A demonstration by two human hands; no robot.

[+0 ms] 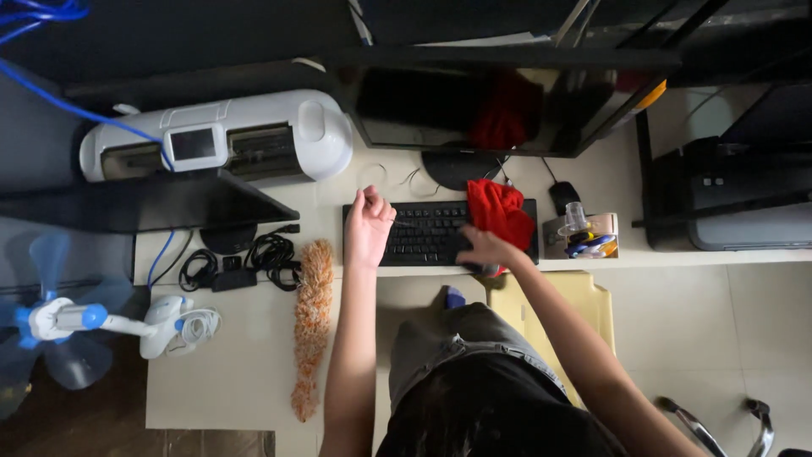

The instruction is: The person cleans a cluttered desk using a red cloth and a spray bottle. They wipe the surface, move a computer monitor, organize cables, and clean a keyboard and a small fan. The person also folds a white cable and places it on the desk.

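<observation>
A black keyboard (427, 233) lies on the white desk (245, 372) below a dark monitor (499, 106). My left hand (368, 224) is curled around the keyboard's left end. A red cloth (501, 211) is draped over the keyboard's right end. My right hand (484, 251) rests at the front right edge of the keyboard, closed on the lower part of the cloth.
A white machine (220, 135) with a small screen sits at the back left above a second dark monitor (144, 203). Black cables (254, 262), an orange fluffy duster (311, 326) and a blue-and-white fan (76, 322) lie left. A mouse (563, 196), desk organizer (584, 235) and black printer (736, 203) stand right.
</observation>
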